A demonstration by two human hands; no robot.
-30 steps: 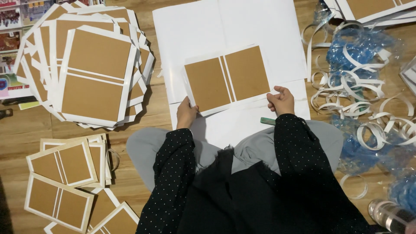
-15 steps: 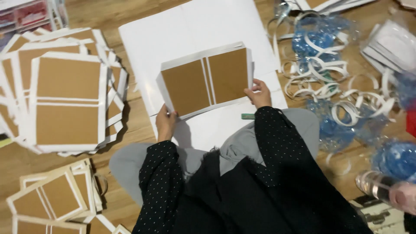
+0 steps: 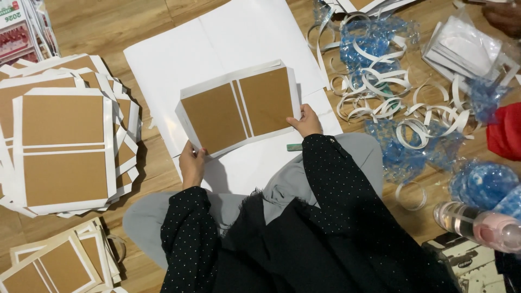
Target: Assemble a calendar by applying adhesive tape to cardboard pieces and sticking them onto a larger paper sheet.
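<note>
A brown cardboard cover (image 3: pixel 239 111) with a white border and a narrow spine strip lies tilted on a large white sheet (image 3: pixel 217 49) on the wooden floor. My left hand (image 3: pixel 192 163) grips its near left corner. My right hand (image 3: pixel 307 120) holds its near right edge. Both sleeves are black with small white dots. A small green piece (image 3: pixel 294 147) lies on the white sheet just below my right hand.
A fanned stack of the same brown covers (image 3: pixel 62 146) lies at the left, more (image 3: pixel 49 266) at bottom left. White paper strips and blue plastic (image 3: pixel 391 92) litter the right. A clear bottle with a pink cap (image 3: pixel 477 225) lies at lower right. Another person's hand (image 3: pixel 502 16) shows top right.
The cover looks slightly more tilted than a second ago, with both hands still on its near edge. The view has shifted, so everything sits further left in the picture.
</note>
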